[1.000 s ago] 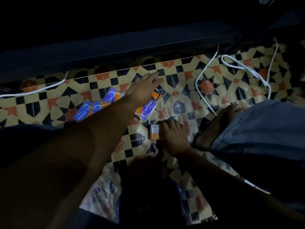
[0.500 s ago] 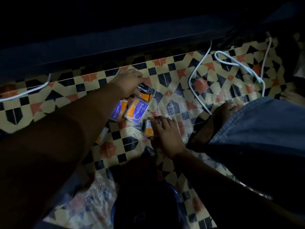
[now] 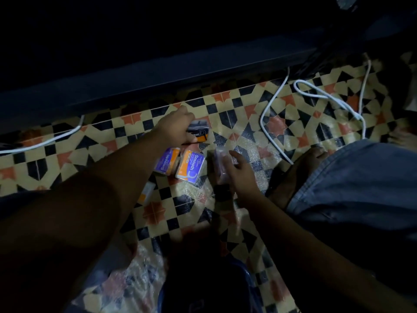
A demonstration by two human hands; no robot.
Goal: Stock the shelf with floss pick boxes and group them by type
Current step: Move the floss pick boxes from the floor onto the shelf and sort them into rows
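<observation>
On the patterned tile floor (image 3: 237, 123), my left hand (image 3: 177, 129) grips a black charcoal floss pick box (image 3: 199, 132) with curled fingers. Just below it lie two orange-and-purple "Smooth" boxes, one on the left (image 3: 168, 163) and one on the right (image 3: 190, 167), side by side. My right hand (image 3: 239, 177) holds a small box (image 3: 219, 164) to the right of them; the box is blurred and its label unreadable. Another pale box (image 3: 146, 190) peeks out from under my left forearm.
A dark low ledge (image 3: 180, 73) runs along the far side of the floor. White cables loop at the right (image 3: 327, 98) and left (image 3: 45, 141). A bare foot (image 3: 297, 175) and a denim leg (image 3: 361, 188) sit at the right. A dark bag (image 3: 203, 288) lies near me.
My left hand has closed round the charcoal box and lifted it a little. My right hand has moved up and right with its small box, off the floor.
</observation>
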